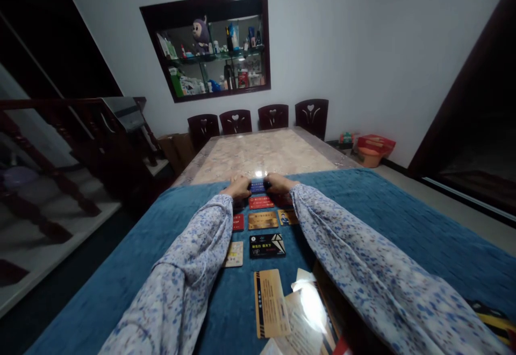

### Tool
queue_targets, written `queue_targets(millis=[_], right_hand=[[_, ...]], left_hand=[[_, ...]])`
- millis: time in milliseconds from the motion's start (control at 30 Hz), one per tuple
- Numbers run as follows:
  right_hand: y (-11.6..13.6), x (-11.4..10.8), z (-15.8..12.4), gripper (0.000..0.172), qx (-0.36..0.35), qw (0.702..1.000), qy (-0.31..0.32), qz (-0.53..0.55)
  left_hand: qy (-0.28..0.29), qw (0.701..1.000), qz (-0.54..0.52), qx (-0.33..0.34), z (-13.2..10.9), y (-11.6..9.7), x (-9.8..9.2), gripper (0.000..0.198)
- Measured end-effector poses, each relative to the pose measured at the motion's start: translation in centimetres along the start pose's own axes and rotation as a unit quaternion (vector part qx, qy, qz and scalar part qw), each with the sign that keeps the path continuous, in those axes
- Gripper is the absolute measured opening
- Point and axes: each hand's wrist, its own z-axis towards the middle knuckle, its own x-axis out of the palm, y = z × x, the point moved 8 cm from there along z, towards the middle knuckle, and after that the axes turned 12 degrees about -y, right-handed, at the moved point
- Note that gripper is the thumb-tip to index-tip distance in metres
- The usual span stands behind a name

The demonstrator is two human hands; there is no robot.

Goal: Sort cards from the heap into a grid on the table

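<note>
Both arms in floral sleeves reach forward over a blue cloth (382,221). My left hand (237,187) and my right hand (279,183) pinch the two ends of a blue card (258,186) at the far edge of the cloth. Just nearer lie a red card (260,202), a tan card (263,220), a black VIP card (266,245) and a long beige card (270,303), laid in rows. A small red card (238,222) and a pale card (235,254) lie partly under my left sleeve.
A marble tabletop (262,153) extends beyond the cloth, with several dark chairs (274,116) at its far end. A glossy sheet (310,312) lies near me. A wall shelf (213,49) holds bottles and a toy. A wooden stair rail (60,145) stands at left.
</note>
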Motion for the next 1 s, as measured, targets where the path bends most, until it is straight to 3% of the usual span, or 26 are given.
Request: queue_targets(millis=[333,1000], right_hand=[[-0.3,0.7,0.1,0.035,0.004,1.0,0.016,0.012],[-0.5,1.4,0.2,0.047,0.037,0.999,0.026,0.003]], left_hand=[[0.004,1.0,-0.022,0.003,0.7,0.8,1.6,0.027],[0.004,1.0,-0.009,0.009,-0.1,-0.6,0.7,0.036]])
